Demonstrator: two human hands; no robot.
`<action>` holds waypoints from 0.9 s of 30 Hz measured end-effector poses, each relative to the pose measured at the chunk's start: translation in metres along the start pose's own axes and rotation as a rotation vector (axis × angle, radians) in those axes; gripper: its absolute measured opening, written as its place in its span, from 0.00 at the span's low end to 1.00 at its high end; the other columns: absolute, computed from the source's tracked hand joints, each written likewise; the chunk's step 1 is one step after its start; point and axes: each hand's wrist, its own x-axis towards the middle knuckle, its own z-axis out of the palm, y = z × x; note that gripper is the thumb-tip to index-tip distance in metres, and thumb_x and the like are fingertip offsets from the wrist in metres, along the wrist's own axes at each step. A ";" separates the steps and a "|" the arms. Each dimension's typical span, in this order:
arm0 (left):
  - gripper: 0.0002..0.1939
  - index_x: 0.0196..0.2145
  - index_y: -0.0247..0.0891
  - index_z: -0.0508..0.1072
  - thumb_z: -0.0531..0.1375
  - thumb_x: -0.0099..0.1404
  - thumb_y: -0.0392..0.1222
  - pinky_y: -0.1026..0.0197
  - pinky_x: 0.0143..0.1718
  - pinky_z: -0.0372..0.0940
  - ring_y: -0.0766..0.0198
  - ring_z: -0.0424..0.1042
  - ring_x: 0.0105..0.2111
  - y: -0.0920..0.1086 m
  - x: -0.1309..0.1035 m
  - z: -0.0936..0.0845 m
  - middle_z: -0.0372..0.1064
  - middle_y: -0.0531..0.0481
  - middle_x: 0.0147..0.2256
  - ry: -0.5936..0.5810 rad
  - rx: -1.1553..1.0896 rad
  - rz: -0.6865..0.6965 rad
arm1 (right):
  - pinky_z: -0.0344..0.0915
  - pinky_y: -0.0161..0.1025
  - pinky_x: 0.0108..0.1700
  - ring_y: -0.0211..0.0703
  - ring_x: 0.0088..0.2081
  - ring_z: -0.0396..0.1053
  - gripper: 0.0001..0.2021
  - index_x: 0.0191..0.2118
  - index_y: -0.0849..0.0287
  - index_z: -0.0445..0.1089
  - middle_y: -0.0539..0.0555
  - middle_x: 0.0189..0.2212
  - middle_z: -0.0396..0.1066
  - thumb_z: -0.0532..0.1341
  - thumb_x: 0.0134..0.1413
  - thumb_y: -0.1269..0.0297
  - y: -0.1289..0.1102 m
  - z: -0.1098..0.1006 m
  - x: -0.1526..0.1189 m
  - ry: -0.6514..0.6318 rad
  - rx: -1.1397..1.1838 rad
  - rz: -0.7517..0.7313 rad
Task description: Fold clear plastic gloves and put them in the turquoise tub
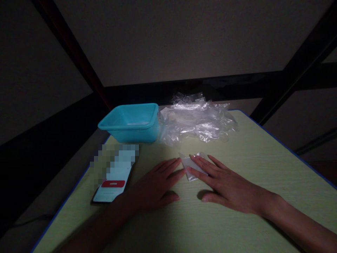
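Observation:
A small clear plastic bag [194, 163] with a whitish flat piece inside lies on the table in front of me. My right hand [223, 181] rests over its right part, fingers stretched out and spread, covering some of it. At the bag's left edge are the fingertips of my left hand [160, 182], which is also open with its fingers extended. Whether the left fingertips press on the bag or only touch its edge, I cannot tell. Neither hand grips anything.
A blue plastic basin [131, 133] stands at the table's back left, beside a heap of crumpled clear plastic bags [197, 121]. Left of my left hand lies a phone [116, 175] with its screen lit. The pale table [268, 161] has a blue edge; a wall rises behind it.

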 end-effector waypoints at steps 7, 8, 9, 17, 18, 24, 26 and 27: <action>0.31 0.61 0.39 0.51 0.47 0.66 0.56 0.44 0.59 0.45 0.48 0.37 0.63 -0.002 0.001 0.001 0.36 0.36 0.64 -0.008 -0.019 0.017 | 0.45 0.59 0.60 0.56 0.64 0.38 0.32 0.65 0.52 0.41 0.61 0.65 0.36 0.49 0.59 0.47 0.002 0.003 -0.001 0.048 0.002 -0.021; 0.31 0.61 0.39 0.52 0.47 0.66 0.57 0.43 0.59 0.45 0.47 0.37 0.63 -0.001 0.001 0.000 0.36 0.36 0.64 -0.012 -0.020 0.021 | 0.45 0.59 0.60 0.56 0.64 0.38 0.32 0.65 0.52 0.41 0.61 0.65 0.36 0.49 0.59 0.47 0.002 0.003 -0.001 0.047 0.000 -0.024; 0.30 0.61 0.39 0.52 0.46 0.66 0.57 0.43 0.59 0.45 0.47 0.37 0.63 -0.001 0.001 -0.001 0.36 0.36 0.64 -0.013 -0.021 0.025 | 0.45 0.59 0.60 0.56 0.64 0.38 0.32 0.65 0.53 0.41 0.62 0.65 0.37 0.48 0.59 0.47 0.002 0.003 -0.001 0.041 -0.003 -0.027; 0.29 0.60 0.41 0.56 0.47 0.66 0.58 0.42 0.59 0.44 0.46 0.37 0.63 -0.001 0.002 -0.002 0.33 0.39 0.65 -0.002 -0.026 0.054 | 0.46 0.62 0.59 0.59 0.63 0.38 0.32 0.65 0.57 0.44 0.67 0.64 0.38 0.46 0.60 0.46 0.000 -0.001 0.000 0.010 -0.020 -0.030; 0.29 0.60 0.41 0.56 0.47 0.65 0.58 0.42 0.59 0.44 0.46 0.37 0.63 -0.001 0.001 -0.003 0.33 0.38 0.65 -0.005 -0.026 0.057 | 0.46 0.62 0.58 0.59 0.63 0.38 0.32 0.64 0.56 0.44 0.67 0.64 0.38 0.46 0.59 0.46 0.000 -0.001 0.000 0.008 -0.020 -0.026; 0.30 0.60 0.41 0.56 0.47 0.65 0.58 0.43 0.60 0.43 0.45 0.36 0.63 -0.001 0.003 -0.007 0.31 0.38 0.65 -0.030 -0.024 0.060 | 0.46 0.63 0.58 0.60 0.63 0.38 0.32 0.64 0.56 0.45 0.67 0.64 0.39 0.46 0.59 0.45 0.000 0.000 0.000 -0.003 -0.024 -0.014; 0.30 0.59 0.42 0.57 0.48 0.65 0.58 0.43 0.60 0.43 0.45 0.36 0.63 -0.001 0.004 -0.008 0.30 0.39 0.65 -0.018 -0.022 0.068 | 0.46 0.62 0.58 0.60 0.63 0.38 0.32 0.64 0.56 0.46 0.66 0.64 0.39 0.47 0.59 0.46 0.000 0.000 0.000 0.006 -0.020 -0.010; 0.30 0.59 0.42 0.57 0.48 0.64 0.59 0.43 0.60 0.44 0.46 0.36 0.63 -0.002 0.004 -0.008 0.31 0.39 0.65 -0.008 -0.019 0.076 | 0.46 0.62 0.59 0.59 0.63 0.38 0.31 0.64 0.55 0.46 0.65 0.64 0.39 0.47 0.59 0.46 0.001 0.001 0.001 0.013 -0.015 -0.011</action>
